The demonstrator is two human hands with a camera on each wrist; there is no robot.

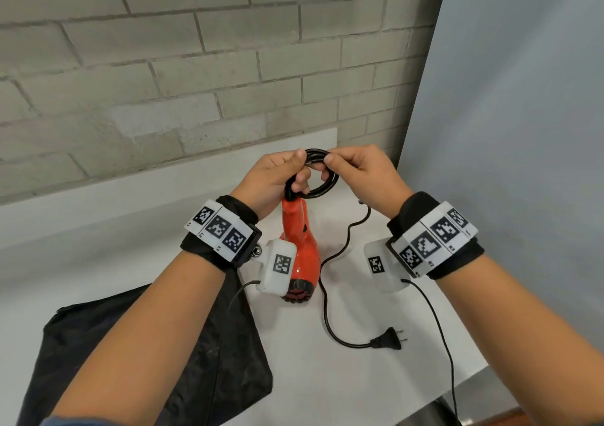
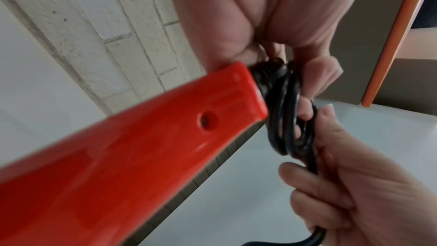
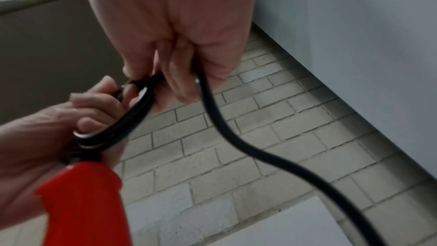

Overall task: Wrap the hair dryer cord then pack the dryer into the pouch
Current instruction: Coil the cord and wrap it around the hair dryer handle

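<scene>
Pinching coiled cord (image 1: 315, 177) with both hands, dryer (image 1: 299, 246) nozzle hidden behind wrist camera (image 1: 277, 267)

The head view looks down from above at the table (image 1: 327, 376). Both wrist views sit close, angled upward — all three share the coiled cord (image 1: 322, 187) at centre frame.

A white counter (image 1: 343, 376) runs along a grey brick wall (image 1: 163, 66) at twelve o'clock. A pale blue-grey panel (image 1: 523, 98) stands at two o'clock, touching the wall's right end.
</scene>
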